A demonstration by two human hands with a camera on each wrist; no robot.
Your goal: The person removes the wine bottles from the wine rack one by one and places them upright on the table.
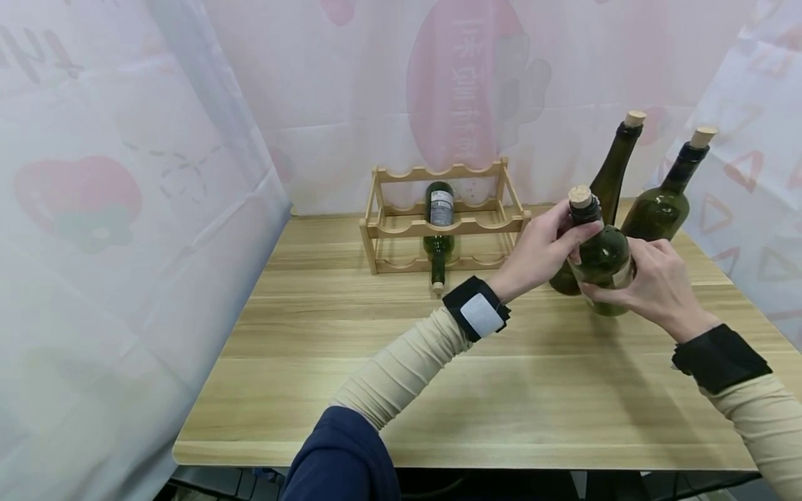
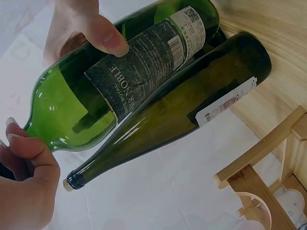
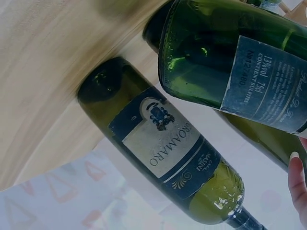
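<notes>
Both hands hold a green wine bottle (image 1: 603,256) with a cork in its neck, at the right of the table. My left hand (image 1: 544,243) pinches its neck just below the cork. Around the body curls my right hand (image 1: 658,282), its thumb over the dark label in the left wrist view. The bottle is tilted, with its base raised off the table in the right wrist view. Close behind stand two more corked bottles: a slim olive one (image 1: 612,163) and a broad-shouldered one (image 1: 656,212), whose pale and dark-blue label (image 3: 163,139) faces the right wrist camera.
A wooden wine rack (image 1: 401,229) stands at the table's back middle. One green bottle (image 1: 441,198) lies in it, its corked neck towards the front. The wooden table (image 1: 351,369) stretches in front, and printed white cloth (image 1: 338,83) hangs behind and at both sides.
</notes>
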